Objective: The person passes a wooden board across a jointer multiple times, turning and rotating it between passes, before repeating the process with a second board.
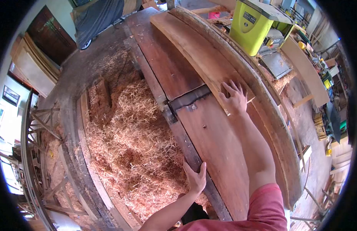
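Note:
A long wooden board (197, 57) lies lengthwise on the reddish wooden bench (220, 150). My right hand (235, 96) rests on the near end of this board, fingers spread. Lower down, my left hand (195, 177) touches the bench's dark left edge, with its thumb and fingers apart. Between the two hands, a dark metal slot (190, 98) crosses the bench. Part of the left hand's fingers is hidden at the edge.
Wood shavings (136, 142) are heaped left of the bench. A thick curved slab (274, 111) runs along its right side. A green machine (249, 27) stands at the upper right. Wooden frames (47, 123) stand at the far left.

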Motion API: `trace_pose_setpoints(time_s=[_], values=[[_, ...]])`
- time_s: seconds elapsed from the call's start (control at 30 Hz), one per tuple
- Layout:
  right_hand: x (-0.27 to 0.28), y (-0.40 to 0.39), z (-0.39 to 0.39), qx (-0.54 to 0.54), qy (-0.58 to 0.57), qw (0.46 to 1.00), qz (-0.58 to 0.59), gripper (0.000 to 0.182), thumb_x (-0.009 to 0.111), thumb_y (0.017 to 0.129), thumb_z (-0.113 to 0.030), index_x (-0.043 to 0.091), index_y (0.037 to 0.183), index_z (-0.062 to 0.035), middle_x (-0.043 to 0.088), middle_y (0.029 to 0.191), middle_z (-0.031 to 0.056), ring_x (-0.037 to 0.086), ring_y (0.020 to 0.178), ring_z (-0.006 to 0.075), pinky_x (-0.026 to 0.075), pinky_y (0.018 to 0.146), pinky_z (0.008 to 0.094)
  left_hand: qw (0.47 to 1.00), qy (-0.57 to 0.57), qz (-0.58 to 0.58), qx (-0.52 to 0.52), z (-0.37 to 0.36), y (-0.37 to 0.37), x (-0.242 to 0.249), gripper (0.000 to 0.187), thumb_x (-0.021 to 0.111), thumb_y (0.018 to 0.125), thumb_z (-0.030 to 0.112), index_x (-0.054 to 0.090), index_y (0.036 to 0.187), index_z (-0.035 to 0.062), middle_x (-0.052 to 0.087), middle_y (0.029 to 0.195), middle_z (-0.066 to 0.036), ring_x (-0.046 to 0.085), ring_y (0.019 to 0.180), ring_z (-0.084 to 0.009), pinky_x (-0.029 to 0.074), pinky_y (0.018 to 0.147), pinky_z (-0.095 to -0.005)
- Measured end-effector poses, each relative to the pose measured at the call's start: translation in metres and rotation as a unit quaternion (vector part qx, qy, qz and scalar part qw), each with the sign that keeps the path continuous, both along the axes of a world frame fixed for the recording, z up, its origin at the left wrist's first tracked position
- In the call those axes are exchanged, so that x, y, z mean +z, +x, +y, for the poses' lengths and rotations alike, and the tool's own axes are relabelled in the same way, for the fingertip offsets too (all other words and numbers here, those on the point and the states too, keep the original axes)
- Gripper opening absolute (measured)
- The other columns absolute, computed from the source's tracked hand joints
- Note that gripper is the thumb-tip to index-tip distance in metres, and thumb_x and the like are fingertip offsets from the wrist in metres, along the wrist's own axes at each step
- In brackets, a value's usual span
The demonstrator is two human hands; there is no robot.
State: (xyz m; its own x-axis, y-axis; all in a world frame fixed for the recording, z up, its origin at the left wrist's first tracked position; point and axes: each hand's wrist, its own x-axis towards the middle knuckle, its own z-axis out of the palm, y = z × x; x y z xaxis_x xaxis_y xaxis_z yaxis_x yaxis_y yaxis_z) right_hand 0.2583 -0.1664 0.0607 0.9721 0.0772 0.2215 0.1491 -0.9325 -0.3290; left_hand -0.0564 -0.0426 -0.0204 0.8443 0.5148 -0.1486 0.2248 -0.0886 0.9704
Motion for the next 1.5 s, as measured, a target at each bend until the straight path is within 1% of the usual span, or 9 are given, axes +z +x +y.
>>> trace_pose_setpoints(time_s=[0.2,0.43,0.63,0.83,1.1,1.33,1.4,1.47,1.5], values=[[-0.004,0.017,0.009,0.007,0.010,1.000,-0.008,0.056,0.064,0.090,-0.049,0.063,0.143,-0.0308,0.046,0.162,0.0054,0.032,0.154,0.0347,0.018,0.125,0.0615,1.000,-0.016,-0.008,-0.007,0.002,-0.002,-0.007,0.100,0.074,0.096,0.038,0.013,0.157,-0.0128,0.029,0.154,-0.035,0.038,0.142,-0.0436,0.033,0.119,-0.0498],[-0.005,0.035,0.021,0.004,0.000,1.000,-0.006,0.056,0.063,0.090,-0.050,0.062,0.144,-0.0316,0.045,0.162,0.0060,0.031,0.154,0.0354,0.018,0.125,0.0621,0.999,-0.040,-0.004,-0.006,0.002,0.001,0.004,0.103,0.075,0.095,0.040,0.011,0.157,-0.0120,0.028,0.153,-0.036,0.038,0.141,-0.0445,0.033,0.118,-0.0507],[-0.007,0.050,0.031,0.004,0.003,1.000,-0.006,0.056,0.063,0.090,-0.050,0.063,0.143,-0.0318,0.044,0.163,0.0059,0.031,0.154,0.0352,0.018,0.125,0.0629,1.000,0.004,0.018,-0.012,0.002,0.000,0.003,0.102,0.076,0.095,0.037,0.012,0.157,-0.0116,0.029,0.152,-0.035,0.038,0.140,-0.0447,0.034,0.117,-0.0513],[-0.005,0.065,0.044,0.000,0.013,1.000,-0.001,0.056,0.063,0.089,-0.049,0.063,0.143,-0.0316,0.045,0.163,0.0056,0.032,0.154,0.0357,0.018,0.126,0.0623,0.999,-0.026,0.021,-0.015,0.004,0.001,0.007,0.101,0.077,0.094,0.034,0.012,0.157,-0.0110,0.027,0.154,-0.034,0.034,0.143,-0.0448,0.031,0.119,-0.0519],[-0.009,0.092,0.060,0.002,0.016,1.000,-0.006,0.056,0.063,0.090,-0.050,0.063,0.143,-0.0318,0.044,0.163,0.0046,0.032,0.154,0.0361,0.017,0.126,0.0630,0.999,-0.006,0.048,-0.015,0.002,-0.001,0.004,0.105,0.078,0.093,0.035,0.009,0.158,-0.0106,0.024,0.155,-0.035,0.030,0.145,-0.0460,0.027,0.121,-0.0540],[-0.010,0.119,0.081,0.000,0.017,1.000,-0.003,0.057,0.061,0.092,-0.054,0.062,0.144,-0.0312,0.043,0.163,0.0053,0.031,0.154,0.0348,0.015,0.126,0.0632,0.998,-0.044,0.038,0.002,0.000,-0.002,-0.003,0.107,0.079,0.091,0.035,0.008,0.158,-0.0107,0.025,0.155,-0.035,0.030,0.145,-0.0459,0.025,0.122,-0.0546],[-0.009,0.125,0.091,-0.010,0.019,1.000,-0.004,0.057,0.060,0.092,-0.055,0.062,0.144,-0.0303,0.044,0.163,0.0060,0.031,0.154,0.0345,0.014,0.126,0.0630,0.998,-0.004,0.061,-0.008,0.000,-0.005,-0.009,0.107,0.079,0.091,0.034,0.008,0.158,-0.0107,0.026,0.154,-0.035,0.031,0.144,-0.0450,0.025,0.122,-0.0536],[-0.002,0.119,0.118,-0.002,0.027,1.000,-0.006,0.061,0.056,0.095,-0.061,0.062,0.144,-0.0249,0.042,0.163,0.0088,0.029,0.155,0.0339,0.013,0.126,0.0637,0.998,0.015,0.055,-0.019,0.001,-0.004,-0.009,0.107,0.079,0.091,0.032,0.008,0.158,-0.0108,0.026,0.154,-0.034,0.032,0.144,-0.0441,0.025,0.122,-0.0523],[0.009,0.113,0.140,-0.003,-0.006,1.000,0.030,0.067,0.049,0.097,-0.068,0.055,0.150,-0.0286,0.038,0.166,0.0091,0.025,0.157,0.0334,0.013,0.126,0.0627,0.999,0.014,0.042,-0.023,0.001,-0.003,-0.006,0.107,0.079,0.091,0.031,0.007,0.158,-0.0108,0.026,0.154,-0.034,0.032,0.144,-0.0438,0.026,0.122,-0.0515]])
